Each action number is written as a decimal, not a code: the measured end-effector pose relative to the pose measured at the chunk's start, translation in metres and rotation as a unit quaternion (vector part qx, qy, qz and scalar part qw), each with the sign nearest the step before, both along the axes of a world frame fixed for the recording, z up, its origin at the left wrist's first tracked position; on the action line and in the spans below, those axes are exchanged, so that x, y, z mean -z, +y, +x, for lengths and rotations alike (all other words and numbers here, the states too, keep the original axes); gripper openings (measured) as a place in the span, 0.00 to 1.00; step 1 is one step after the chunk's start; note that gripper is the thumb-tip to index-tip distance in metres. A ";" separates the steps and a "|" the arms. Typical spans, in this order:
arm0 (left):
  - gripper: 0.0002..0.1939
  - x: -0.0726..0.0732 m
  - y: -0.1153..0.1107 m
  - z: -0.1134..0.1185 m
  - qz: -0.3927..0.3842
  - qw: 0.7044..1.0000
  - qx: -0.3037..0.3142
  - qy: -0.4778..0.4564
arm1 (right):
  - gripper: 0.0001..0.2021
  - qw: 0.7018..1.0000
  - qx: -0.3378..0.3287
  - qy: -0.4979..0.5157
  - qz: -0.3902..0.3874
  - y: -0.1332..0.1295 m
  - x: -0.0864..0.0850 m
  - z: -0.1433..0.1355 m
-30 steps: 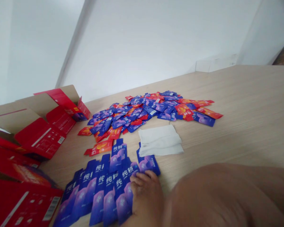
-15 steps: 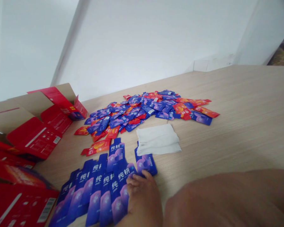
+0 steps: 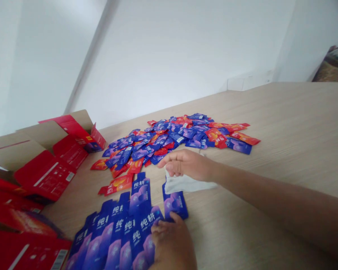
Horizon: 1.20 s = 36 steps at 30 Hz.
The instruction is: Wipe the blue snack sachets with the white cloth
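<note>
Flat blue-purple sachets point(image 3: 101, 240) with white lettering lie overlapping in a row at the lower left. At the row's right end, my left hand point(image 3: 173, 240) is closed with bent fingers on a blue sachet point(image 3: 148, 242). Its thumb reaches to a separate blue sachet point(image 3: 176, 204). My right hand point(image 3: 187, 165) stretches in from the right, above a folded white tissue point(image 3: 180, 183). Its fingers point left, with the thumb apart below them, and nothing shows between them. Just beyond lies a heap of mixed blue and red-orange sachets point(image 3: 160, 138).
Open red cardboard boxes point(image 3: 45, 174) with raised flaps stand along the left side. A light wooden table point(image 3: 284, 150) extends right to a white wall point(image 3: 199, 52). A small white box point(image 3: 236, 84) sits at the wall.
My right hand has moved forward and left from the lower right, now above the tissue by the heap. My left hand stays at the sachet row. The view has tilted slightly upward.
</note>
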<state>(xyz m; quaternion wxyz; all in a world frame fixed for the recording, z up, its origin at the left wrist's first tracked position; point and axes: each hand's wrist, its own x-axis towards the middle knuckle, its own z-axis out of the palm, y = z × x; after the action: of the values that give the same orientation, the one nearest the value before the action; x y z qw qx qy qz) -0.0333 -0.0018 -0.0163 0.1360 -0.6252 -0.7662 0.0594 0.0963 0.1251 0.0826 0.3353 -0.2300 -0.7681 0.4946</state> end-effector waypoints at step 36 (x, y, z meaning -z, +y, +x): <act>0.19 0.010 -0.005 0.019 0.064 0.962 0.038 0.264 | 0.12 0.862 0.021 -0.337 0.379 -0.002 0.064 -0.018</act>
<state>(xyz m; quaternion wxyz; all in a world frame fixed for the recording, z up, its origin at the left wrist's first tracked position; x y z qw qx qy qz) -0.0146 -0.0067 -0.0266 0.3757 -0.6060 -0.6808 0.1676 0.0783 0.1230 0.0183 0.1278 -0.2543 -0.9573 0.0508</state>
